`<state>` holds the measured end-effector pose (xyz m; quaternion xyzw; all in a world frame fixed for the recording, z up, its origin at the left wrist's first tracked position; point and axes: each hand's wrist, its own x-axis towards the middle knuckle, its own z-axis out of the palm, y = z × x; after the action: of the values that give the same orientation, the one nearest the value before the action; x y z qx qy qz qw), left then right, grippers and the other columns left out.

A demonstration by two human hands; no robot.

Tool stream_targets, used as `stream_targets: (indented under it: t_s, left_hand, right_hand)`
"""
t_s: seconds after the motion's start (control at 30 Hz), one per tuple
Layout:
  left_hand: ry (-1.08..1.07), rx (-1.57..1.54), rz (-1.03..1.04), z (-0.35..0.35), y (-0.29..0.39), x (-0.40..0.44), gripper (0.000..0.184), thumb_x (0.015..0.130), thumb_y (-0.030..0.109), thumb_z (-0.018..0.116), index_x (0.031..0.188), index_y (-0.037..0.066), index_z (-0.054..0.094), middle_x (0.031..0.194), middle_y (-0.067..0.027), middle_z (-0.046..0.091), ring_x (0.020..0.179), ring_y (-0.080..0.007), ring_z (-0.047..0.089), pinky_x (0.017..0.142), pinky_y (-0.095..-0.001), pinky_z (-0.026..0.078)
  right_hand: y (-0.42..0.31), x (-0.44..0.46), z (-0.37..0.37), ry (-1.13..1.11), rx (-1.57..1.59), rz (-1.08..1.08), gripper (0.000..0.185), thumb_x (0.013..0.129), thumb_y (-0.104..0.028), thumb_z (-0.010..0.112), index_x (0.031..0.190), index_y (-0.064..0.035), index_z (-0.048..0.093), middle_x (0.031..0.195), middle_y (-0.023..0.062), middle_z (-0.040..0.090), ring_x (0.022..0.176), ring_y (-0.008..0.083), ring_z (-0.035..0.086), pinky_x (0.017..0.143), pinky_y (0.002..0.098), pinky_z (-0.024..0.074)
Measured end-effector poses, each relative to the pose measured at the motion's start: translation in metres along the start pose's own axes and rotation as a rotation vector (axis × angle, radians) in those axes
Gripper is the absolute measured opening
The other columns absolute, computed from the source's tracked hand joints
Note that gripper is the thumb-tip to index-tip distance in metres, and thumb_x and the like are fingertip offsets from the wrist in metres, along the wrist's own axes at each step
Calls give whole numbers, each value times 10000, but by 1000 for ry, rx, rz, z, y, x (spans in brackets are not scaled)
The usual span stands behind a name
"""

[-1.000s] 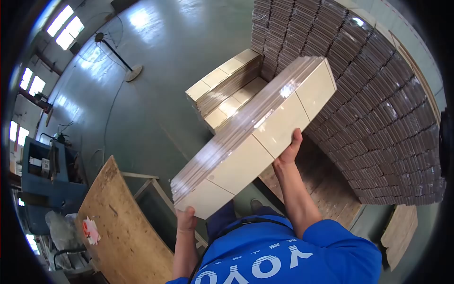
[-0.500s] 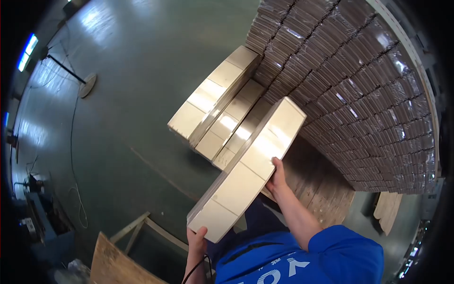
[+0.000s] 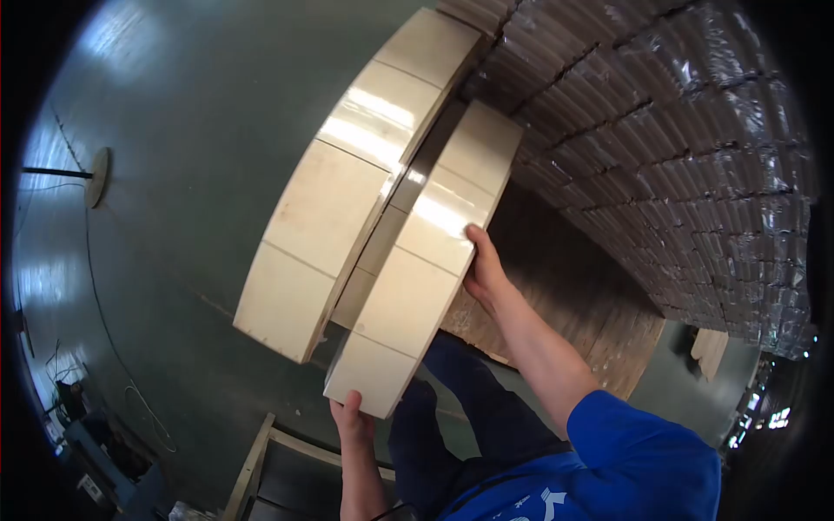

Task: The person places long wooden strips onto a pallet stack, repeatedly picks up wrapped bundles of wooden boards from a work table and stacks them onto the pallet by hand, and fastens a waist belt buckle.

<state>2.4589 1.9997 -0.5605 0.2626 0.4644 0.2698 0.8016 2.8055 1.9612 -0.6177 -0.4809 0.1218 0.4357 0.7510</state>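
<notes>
A long cream bundle (image 3: 415, 276) with thin lines across its glossy top is held slantwise in front of me. My left hand (image 3: 352, 418) grips its lower end, thumb on the top face and fingers hidden beneath. Partway up the right edge, my right hand (image 3: 486, 271) is closed on it, thumb over the top. A similar cream bundle (image 3: 326, 200) lies just to its left, with a narrow gap between the two. Through that gap, part of a lower cream layer (image 3: 375, 247) shows.
Tall stacks of brown, film-wrapped bundles (image 3: 643, 148) rise on the right. Beneath them runs a wooden platform (image 3: 599, 321). A wooden frame (image 3: 252, 464) stands at the bottom near my legs. Farther left are a round stand base (image 3: 100, 178), a floor cable and a blue machine (image 3: 109, 460).
The held bundle has moved forward and left, close beside the other cream bundle, and covers more of the lower layer. My view has shifted nearer to the stack. Both hands keep their grip.
</notes>
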Motion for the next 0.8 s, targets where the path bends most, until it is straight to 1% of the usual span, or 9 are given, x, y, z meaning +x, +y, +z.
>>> stream_targets:
  t_s: [0.03,0.07,0.17,0.2,0.3,0.37,0.47,0.57,0.8]
  left_hand:
    - [-20,-9,-16,2,-4,15,852,750,385,809,1389,-10,407,1313,-131,542,1206,-280,550,1021,-401,446]
    - [-46,45,-30,-6,-15,30,848,785,428,773,1413,7,390,1344,-117,525,1237,-286,527,1033,-415,438]
    - [6,-46,-129,-32,-41,59,849,805,477,740,1435,38,379,1380,-93,507,1267,-282,503,1068,-428,406]
    - [-45,-97,-96,-36,-44,57,793,876,541,623,1459,67,368,1405,-78,494,1297,-275,475,1107,-435,361]
    - [-39,-469,-160,-18,-30,63,690,955,543,478,1459,83,376,1414,-87,485,1311,-272,460,1128,-431,331]
    - [-11,-355,-118,-17,-35,79,657,978,533,412,1447,73,387,1420,-95,476,1314,-281,453,1112,-439,349]
    - [11,-189,-50,-18,-51,108,626,1012,517,313,1430,58,403,1430,-107,463,1318,-294,442,1090,-452,376]
    - [24,-135,-45,-15,-53,120,601,1027,485,285,1425,49,400,1419,-111,471,1311,-301,447,1075,-445,394]
    - [-2,-44,-3,6,-43,126,498,995,402,401,1339,49,473,1313,-94,540,1208,-276,518,1011,-405,433]
  right_hand:
    - [1,17,-3,-7,6,-4,550,906,-389,584,1302,-15,503,1289,142,580,1187,271,552,1048,409,422]
    - [0,29,1,32,64,-8,463,920,-314,586,1242,15,541,1208,134,613,1124,239,575,1015,370,437]
    - [10,54,-12,-15,-40,-32,612,953,-444,548,1350,15,464,1321,142,549,1217,242,516,1072,365,378]
    - [16,54,-15,21,-10,-29,662,954,-487,527,1380,10,430,1359,144,517,1250,248,491,1084,365,364]
    - [21,48,-2,80,74,-20,780,956,-598,456,1455,-9,337,1455,146,430,1334,263,421,1114,366,329]
    - [13,42,17,70,121,-9,818,959,-643,397,1484,-25,289,1496,145,381,1370,272,384,1127,368,315]
    - [7,52,27,56,105,-84,792,982,-637,325,1475,-16,309,1488,150,394,1374,274,380,1129,370,310]
    - [-8,60,41,116,98,-65,780,998,-624,279,1469,-3,316,1485,153,397,1372,269,382,1132,364,302]
    - [-16,75,34,122,-131,-53,817,999,-632,245,1451,43,341,1483,165,403,1371,251,383,1140,335,272]
